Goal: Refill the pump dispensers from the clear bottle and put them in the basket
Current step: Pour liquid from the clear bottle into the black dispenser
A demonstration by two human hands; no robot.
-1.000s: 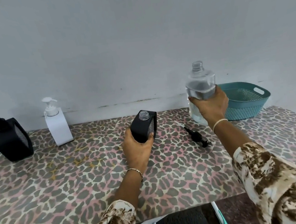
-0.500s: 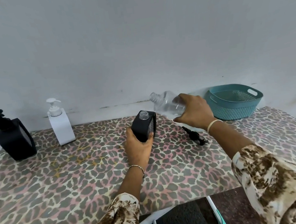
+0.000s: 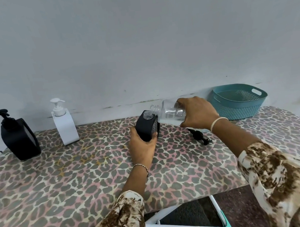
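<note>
Left hand (image 3: 142, 147) curled, gripping; right hand (image 3: 195, 113) gripping, wrist seemingly rolled inward.

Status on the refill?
Left hand grips open black dispenser. Right hand holds clear bottle tilted, neck at dispenser mouth. Loose pump lies beside, clear.

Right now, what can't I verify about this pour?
Head view only:
- Any stream from the clear bottle into the open black dispenser: clear liquid, too small to see.
- Fill level in that dispenser: opaque walls, and the left hand wraps its front.
- Far end of the loose pump: hidden behind the right hand and wrist.
- Floor of the basket: partly hidden by its near wall.
</note>
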